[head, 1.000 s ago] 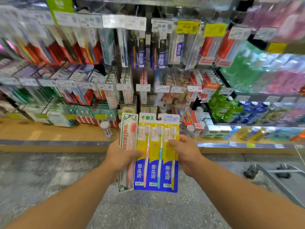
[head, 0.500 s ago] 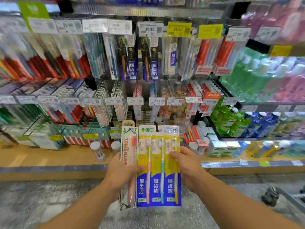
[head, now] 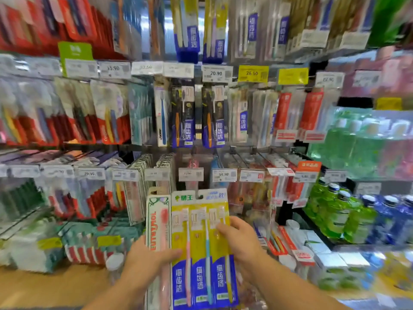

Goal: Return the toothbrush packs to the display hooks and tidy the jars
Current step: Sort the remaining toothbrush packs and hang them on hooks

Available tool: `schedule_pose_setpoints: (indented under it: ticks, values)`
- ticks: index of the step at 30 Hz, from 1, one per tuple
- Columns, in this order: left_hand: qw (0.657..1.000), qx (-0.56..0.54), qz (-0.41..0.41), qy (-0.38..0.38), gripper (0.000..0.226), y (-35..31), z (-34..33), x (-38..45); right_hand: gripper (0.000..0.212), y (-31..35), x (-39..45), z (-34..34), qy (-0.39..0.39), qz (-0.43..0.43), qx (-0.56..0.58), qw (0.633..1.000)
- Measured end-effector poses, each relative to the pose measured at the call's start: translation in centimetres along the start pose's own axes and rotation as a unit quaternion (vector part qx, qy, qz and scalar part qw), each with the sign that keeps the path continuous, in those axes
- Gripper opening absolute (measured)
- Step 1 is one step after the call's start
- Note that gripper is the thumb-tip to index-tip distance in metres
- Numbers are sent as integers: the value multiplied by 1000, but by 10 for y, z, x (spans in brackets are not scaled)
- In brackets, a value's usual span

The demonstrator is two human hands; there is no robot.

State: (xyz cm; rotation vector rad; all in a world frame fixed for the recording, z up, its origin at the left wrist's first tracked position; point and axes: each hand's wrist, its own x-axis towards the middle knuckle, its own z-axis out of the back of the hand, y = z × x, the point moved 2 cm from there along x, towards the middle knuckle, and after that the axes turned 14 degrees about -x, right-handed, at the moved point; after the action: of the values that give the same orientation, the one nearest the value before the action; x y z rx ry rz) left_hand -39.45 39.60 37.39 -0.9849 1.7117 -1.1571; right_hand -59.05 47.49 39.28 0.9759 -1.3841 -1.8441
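Both hands held toothbrush packs upright in front of the display hooks (head: 242, 156). The left hand (head: 147, 259) gripped the narrow white pack (head: 157, 222) with the pink brush, its thumb stretched across onto the yellow-and-blue three-brush pack (head: 201, 249). The right hand (head: 240, 239) pinched the right edge of that wide pack, thumb on the front; the other fingers were behind it and I could not tell how they lay. A white-lidded jar (head: 115, 262) stood on the low wooden shelf (head: 44, 285), left of the hands.

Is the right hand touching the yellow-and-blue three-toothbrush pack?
Touching. The head view shows the right hand gripping the right edge of the yellow-and-blue three-toothbrush pack, thumb lying across its front.
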Motion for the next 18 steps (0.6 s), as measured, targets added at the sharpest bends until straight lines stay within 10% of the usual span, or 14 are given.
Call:
schedule_pose_setpoints:
  ticks: [18]
  values:
    - [994, -56, -91, -4, 54, 105, 57, -15, 7, -98, -15, -36, 22, 56, 59, 996]
